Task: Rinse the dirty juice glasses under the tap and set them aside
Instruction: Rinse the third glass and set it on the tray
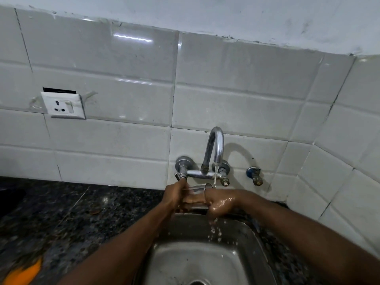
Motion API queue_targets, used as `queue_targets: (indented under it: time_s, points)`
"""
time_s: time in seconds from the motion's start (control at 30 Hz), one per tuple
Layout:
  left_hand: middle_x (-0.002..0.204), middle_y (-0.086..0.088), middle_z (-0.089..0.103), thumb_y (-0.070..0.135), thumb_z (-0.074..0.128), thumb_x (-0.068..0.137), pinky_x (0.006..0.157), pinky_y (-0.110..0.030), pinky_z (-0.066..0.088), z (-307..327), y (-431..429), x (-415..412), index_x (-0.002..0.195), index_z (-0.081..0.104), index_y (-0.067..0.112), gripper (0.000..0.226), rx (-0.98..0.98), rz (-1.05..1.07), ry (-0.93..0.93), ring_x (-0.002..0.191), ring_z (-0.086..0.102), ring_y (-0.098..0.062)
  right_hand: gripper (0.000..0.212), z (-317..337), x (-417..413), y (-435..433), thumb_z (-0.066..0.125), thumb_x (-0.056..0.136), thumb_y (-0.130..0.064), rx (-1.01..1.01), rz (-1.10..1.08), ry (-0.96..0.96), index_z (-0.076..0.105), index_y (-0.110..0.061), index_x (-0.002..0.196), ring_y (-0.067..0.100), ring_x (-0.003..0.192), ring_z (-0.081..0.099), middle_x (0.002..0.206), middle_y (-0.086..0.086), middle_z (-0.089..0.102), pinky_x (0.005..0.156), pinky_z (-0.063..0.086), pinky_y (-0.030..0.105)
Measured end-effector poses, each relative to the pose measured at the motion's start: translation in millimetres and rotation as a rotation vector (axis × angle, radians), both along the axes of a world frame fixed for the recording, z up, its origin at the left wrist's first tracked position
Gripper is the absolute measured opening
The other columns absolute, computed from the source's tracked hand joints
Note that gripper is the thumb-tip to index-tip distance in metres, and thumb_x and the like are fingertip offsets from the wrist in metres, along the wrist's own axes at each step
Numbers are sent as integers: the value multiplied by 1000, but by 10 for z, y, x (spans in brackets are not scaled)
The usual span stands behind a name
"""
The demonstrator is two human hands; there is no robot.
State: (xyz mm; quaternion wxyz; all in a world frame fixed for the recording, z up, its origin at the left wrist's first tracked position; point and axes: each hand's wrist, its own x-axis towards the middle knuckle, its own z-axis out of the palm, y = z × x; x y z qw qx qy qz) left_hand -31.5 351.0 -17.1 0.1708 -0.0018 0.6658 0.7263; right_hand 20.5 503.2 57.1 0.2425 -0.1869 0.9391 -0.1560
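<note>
A clear juice glass [197,189] is held over the steel sink [197,260], just below the spout of the chrome wall tap [213,149]. My left hand [175,194] grips the glass from its left side. My right hand [221,202] is wet and curled against the glass's right side, with its fingers hidden behind or inside the glass. A thin stream of water [215,173] falls from the spout onto the glass and my right hand. Drops fall from that hand into the basin.
A dark speckled granite counter [67,219] lies left of the sink, with a blurred orange object [22,273] at its near left edge. A white wall socket [62,104] sits on the tiled wall. A small brass valve [255,175] sticks out right of the tap.
</note>
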Motion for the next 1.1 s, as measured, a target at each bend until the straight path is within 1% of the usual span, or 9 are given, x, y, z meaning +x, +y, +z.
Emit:
queue_targets:
  time_s: [0.13, 0.3, 0.43, 0.6, 0.7, 0.77, 0.83, 1.0, 1.1]
  points:
    - [68, -11, 65, 25, 56, 86, 62, -41, 47, -46, 13, -19, 69, 67, 11, 25, -54, 103, 122, 67, 59, -26, 61, 104, 39, -96, 59, 85, 10, 132, 77, -58, 42, -6, 141, 15, 106, 63, 119, 2, 61, 70, 48, 7]
    - [54, -3, 55, 25, 48, 93, 43, -22, 35, 3, 49, -9, 72, 54, 11, 26, -51, 26, -15, 42, 48, -18, 43, 69, 231, -183, 52, 96, -9, 273, 166, 315, 44, -8, 139, 20, 121, 48, 135, 13, 50, 97, 35, 23]
    - [64, -14, 61, 23, 52, 91, 39, -23, 37, -42, 100, 51, 74, 61, 5, 26, -43, 50, 11, 44, 52, -24, 55, -134, 61, 47, 61, 82, -4, 203, 150, 121, 50, -9, 136, 15, 122, 51, 138, 10, 53, 108, 38, 30]
    - [66, -10, 63, 29, 55, 82, 55, -27, 46, -76, 165, 125, 68, 60, 12, 22, 168, 155, -118, 58, 57, -25, 43, -694, -240, 115, 69, 81, -14, 368, 123, 558, 59, -24, 122, 22, 105, 65, 119, 2, 65, 87, 56, 38]
    - [60, -9, 58, 33, 49, 81, 48, -24, 41, -92, 178, 205, 66, 56, 13, 25, 241, 126, -223, 51, 53, -24, 15, -544, -80, -50, 72, 77, -30, -79, -101, 490, 71, -24, 91, 13, 78, 69, 86, -4, 71, 72, 59, 32]
    - [51, -7, 48, 29, 37, 94, 37, -18, 32, -80, 207, 264, 64, 53, 10, 39, 318, 89, -277, 37, 41, -17, 32, -494, 30, -147, 65, 87, -44, -400, -368, 615, 71, -16, 72, 11, 58, 67, 66, -2, 70, 62, 57, 31]
    - [48, -8, 45, 28, 29, 97, 35, -17, 29, -101, 232, 336, 65, 53, 5, 46, 326, 14, -322, 34, 38, -16, 49, -514, 71, -181, 54, 93, -47, -318, -435, 874, 64, -15, 57, 11, 46, 58, 51, -1, 61, 53, 49, 29]
    - [100, -21, 65, 51, 32, 100, 67, -38, 52, -246, 241, 403, 108, 63, 1, 60, 108, -121, -403, 87, 60, -34, 38, -405, 46, -39, 57, 86, -39, 252, -107, 1139, 66, -13, 60, 20, 43, 59, 53, 5, 63, 47, 46, 25]
    - [117, -22, 63, 48, 28, 102, 79, -42, 51, -321, 182, 424, 125, 57, -1, 61, 61, -83, -469, 97, 60, -35, 40, -373, 97, 14, 51, 93, -37, 227, -60, 1032, 65, -11, 65, 20, 47, 55, 58, 7, 64, 52, 44, 25]
